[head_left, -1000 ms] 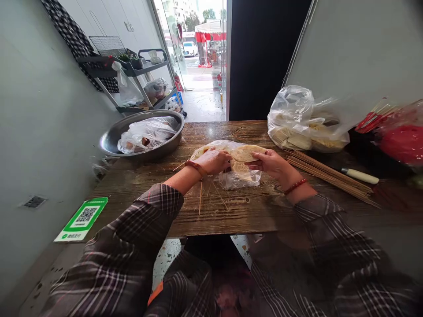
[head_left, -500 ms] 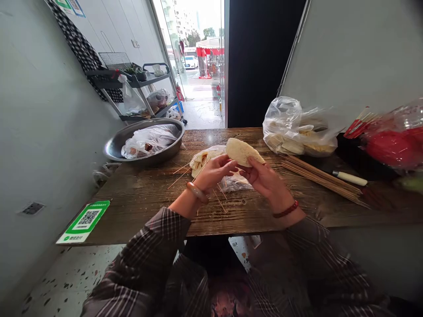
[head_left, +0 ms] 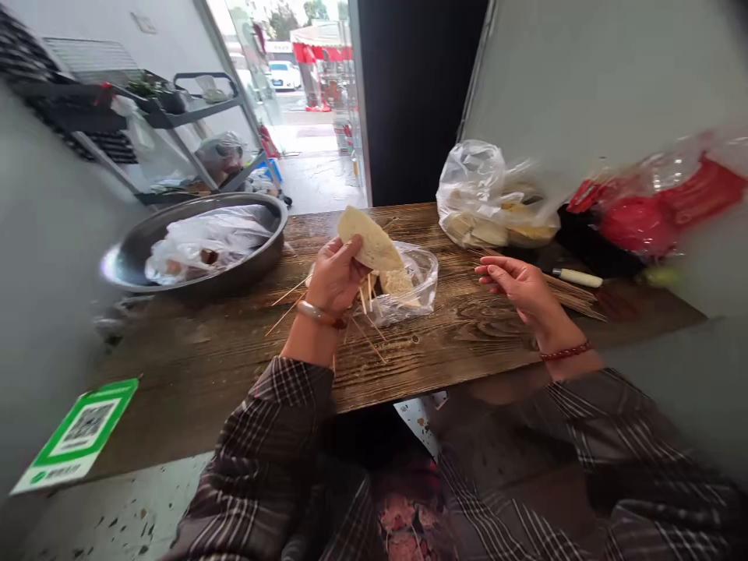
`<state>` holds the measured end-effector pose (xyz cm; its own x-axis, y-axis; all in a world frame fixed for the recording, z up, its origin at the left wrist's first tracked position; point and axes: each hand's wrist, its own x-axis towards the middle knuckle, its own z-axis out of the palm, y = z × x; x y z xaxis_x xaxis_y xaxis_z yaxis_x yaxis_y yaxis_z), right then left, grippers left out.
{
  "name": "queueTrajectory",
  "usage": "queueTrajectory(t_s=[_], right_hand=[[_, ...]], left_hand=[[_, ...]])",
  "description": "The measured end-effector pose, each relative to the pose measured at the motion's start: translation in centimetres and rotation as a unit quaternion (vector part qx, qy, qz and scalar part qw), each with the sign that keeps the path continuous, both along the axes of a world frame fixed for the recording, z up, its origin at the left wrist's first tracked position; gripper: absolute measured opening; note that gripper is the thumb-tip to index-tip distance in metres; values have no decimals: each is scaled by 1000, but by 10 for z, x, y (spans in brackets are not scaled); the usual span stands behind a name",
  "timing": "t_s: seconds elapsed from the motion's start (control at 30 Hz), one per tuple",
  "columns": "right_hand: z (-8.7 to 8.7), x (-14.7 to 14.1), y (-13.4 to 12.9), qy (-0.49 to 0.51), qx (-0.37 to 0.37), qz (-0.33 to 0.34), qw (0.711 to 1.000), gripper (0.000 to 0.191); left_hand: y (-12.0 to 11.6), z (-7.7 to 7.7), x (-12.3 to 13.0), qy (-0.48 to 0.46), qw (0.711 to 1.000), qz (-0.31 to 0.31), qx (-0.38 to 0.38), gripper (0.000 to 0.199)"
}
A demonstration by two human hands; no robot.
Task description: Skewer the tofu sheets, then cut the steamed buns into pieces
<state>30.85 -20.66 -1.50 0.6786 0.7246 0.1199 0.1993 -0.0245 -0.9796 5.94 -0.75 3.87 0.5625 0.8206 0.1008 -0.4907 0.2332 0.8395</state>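
Note:
My left hand (head_left: pixel 339 274) pinches a pale yellow, flat piece of food (head_left: pixel 369 240) between thumb and fingers, holding it up and tilted above the table. I cannot tell its exact kind. Behind and below that hand, skewered pale pieces (head_left: pixel 397 287) lie on a clear plastic bag (head_left: pixel 425 282), their thin sticks pointing towards me. Over on the right, my right hand (head_left: pixel 520 290) is at the bundle of wooden skewers (head_left: pixel 569 298) and covers part of it. Its thumb and fingertips are drawn together; whether a skewer is between them is hidden.
A metal basin (head_left: pixel 266 243) holding a plastic bag stands at the left. At the back right are a bag of pale pieces (head_left: pixel 476 222), a white-handled tool (head_left: pixel 577 277) and red plastic packaging (head_left: pixel 636 222). A green QR card (head_left: pixel 79 432) lies at the table's left corner.
My right hand has let go of the flat piece and moved right to the skewers. My left hand alone holds the piece, now turned to a smoother face. The view has swung right.

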Motion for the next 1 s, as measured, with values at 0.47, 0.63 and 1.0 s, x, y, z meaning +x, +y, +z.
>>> queueTrajectory(t_s=[0.47, 0.63, 1.0], right_hand=[[-29, 49, 1, -570, -378, 26, 729, 28], [-44, 46, -1, -626, -383, 20, 679, 23], [59, -55, 42, -511, 77, -40, 855, 24]], left_hand=[[-1, -35, -2, 20, 999, -12, 24, 40], [0, -36, -6, 22, 999, 29, 32, 43], [5, -48, -7, 42, 997, 46, 45, 28]])
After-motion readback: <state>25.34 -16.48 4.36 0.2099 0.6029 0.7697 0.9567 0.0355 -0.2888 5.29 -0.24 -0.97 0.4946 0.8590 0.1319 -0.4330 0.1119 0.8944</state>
